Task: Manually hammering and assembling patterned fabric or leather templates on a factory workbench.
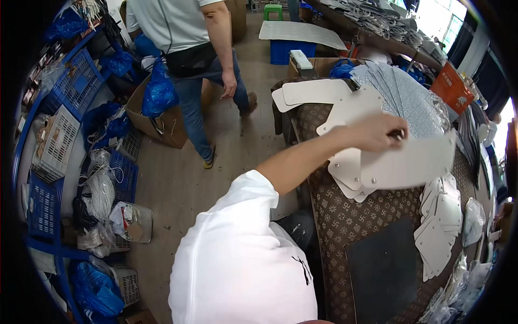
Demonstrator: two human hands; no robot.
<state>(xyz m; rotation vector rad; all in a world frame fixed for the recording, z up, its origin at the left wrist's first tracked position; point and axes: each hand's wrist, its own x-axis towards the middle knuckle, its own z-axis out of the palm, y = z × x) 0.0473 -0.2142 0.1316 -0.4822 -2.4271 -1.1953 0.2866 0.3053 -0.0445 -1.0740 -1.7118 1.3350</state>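
Observation:
My left hand [382, 133] reaches across the table from the white sleeve, fingers curled at the upper edge of a pale flat panel [407, 164] with rounded corners and small metal studs. The panel is slightly blurred and tilted above the table. Something small and dark shows at the fingertips; I cannot make out what. Under and behind the hand lie more studded pale panels [345, 116], overlapping. To the right of the held panel is a fanned pile of smaller pale studded pieces [440, 216]. My right hand is out of view.
A dark flat sheet [383, 270] lies on the brown patterned table cover [337, 237]. Patterned grey-blue sheets [399, 92] fan out at the back, near an orange box [452, 89]. Another person [189, 59] stands left of the table by a cardboard box [162, 127]. Crates [56, 143] fill the left shelves.

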